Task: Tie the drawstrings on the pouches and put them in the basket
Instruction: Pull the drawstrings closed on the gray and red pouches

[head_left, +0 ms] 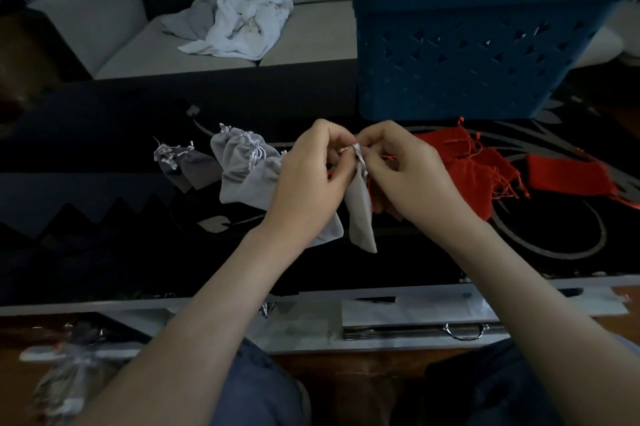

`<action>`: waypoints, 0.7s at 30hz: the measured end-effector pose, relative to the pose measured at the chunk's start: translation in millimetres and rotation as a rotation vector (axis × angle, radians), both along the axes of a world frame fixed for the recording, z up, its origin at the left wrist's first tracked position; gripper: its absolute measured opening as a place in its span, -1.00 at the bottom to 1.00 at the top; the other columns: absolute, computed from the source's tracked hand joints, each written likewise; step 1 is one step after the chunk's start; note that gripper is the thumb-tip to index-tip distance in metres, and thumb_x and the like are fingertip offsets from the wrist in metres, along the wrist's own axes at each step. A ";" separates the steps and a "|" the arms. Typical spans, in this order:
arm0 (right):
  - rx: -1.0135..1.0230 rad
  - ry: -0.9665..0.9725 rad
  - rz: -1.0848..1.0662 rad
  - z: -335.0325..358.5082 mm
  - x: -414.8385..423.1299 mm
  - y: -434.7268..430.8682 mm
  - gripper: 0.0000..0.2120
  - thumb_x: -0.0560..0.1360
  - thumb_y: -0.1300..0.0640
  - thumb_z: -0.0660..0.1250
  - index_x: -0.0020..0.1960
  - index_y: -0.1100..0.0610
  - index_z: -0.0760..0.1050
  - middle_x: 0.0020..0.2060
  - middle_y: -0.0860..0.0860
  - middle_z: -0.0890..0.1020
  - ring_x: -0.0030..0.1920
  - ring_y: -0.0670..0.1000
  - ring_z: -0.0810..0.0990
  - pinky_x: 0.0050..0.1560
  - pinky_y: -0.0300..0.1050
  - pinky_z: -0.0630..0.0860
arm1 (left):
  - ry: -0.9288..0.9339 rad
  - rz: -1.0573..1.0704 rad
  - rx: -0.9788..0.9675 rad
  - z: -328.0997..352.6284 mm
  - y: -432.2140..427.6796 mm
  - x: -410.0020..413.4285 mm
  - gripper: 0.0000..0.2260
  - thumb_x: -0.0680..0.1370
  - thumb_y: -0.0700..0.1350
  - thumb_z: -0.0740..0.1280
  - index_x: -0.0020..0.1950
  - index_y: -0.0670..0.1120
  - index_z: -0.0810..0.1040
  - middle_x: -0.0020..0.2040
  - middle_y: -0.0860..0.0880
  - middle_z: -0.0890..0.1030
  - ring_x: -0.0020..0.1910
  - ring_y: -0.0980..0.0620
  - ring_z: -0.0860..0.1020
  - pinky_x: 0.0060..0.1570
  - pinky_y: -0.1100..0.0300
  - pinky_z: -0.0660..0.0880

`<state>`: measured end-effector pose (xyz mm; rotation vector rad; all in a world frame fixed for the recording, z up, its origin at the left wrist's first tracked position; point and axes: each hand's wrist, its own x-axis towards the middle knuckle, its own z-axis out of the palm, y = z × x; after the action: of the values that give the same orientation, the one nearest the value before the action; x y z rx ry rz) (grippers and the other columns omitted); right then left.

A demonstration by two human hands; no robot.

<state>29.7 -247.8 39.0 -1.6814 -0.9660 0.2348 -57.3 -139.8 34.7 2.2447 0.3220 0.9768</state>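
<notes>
Nearest us: our knees (266, 387) in dark trousers, below the pale table edge (104, 306).

Item one, light grey pouch (360, 214): hangs neck-up between our hands, over the dark table (104, 155). Our left hand (308, 176) and right hand (412, 176) both have fingertips curled in, pinching its white drawstring (354, 149) at the neck.

Left of it: more grey pouches (242, 169) in a heap, darker grey ones (194, 165) just beside.

Right of it: red pouches (474, 176), strings loose.

Beyond: blue basket (467, 61), upright on the table.

Behind: white cloth (242, 23), crumpled on a sofa (311, 41).
</notes>
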 end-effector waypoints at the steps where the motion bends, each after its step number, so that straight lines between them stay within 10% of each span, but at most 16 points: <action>1: 0.001 0.040 0.028 0.5 0.0 -0.1 -0.92 0.58 0.17 0.24 0.03 0.05 0.49 -0.34 0.05 0.55 -0.51 0.09 0.52 -0.60 -0.14 0.37 | -0.004 -0.001 0.004 0.2 0.3 -0.9 -0.88 0.54 -0.25 0.31 -0.05 -0.03 0.45 -0.16 -0.02 0.56 -0.22 0.11 0.50 -0.21 0.44 0.39; 7: 0.045 0.067 0.092 1.2 1.7 1.2 -0.86 0.58 0.24 0.22 0.02 0.09 0.55 -0.37 0.30 0.54 -0.55 0.19 0.42 -0.63 -0.07 0.31 | -0.028 -0.006 0.006 0.4 1.0 -2.8 -0.86 0.55 -0.25 0.31 -0.05 -0.02 0.42 -0.19 0.05 0.51 -0.24 0.15 0.48 -0.21 0.46 0.38; 21: 0.049 -0.087 0.003 -2.8 -0.9 2.4 -0.93 0.57 0.23 0.23 -0.06 0.21 0.46 -0.29 0.07 0.56 -0.42 -0.12 0.45 -0.40 -0.32 0.37 | -0.060 0.026 0.113 -5.0 3.0 -1.4 -0.89 0.57 -0.17 0.31 0.03 -0.18 0.58 -0.09 -0.07 0.63 -0.09 0.06 0.59 -0.09 0.26 0.49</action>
<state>28.8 -245.5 36.2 -1.6565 -1.0310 0.1401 -58.7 -136.8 29.6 2.3122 0.2769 1.0980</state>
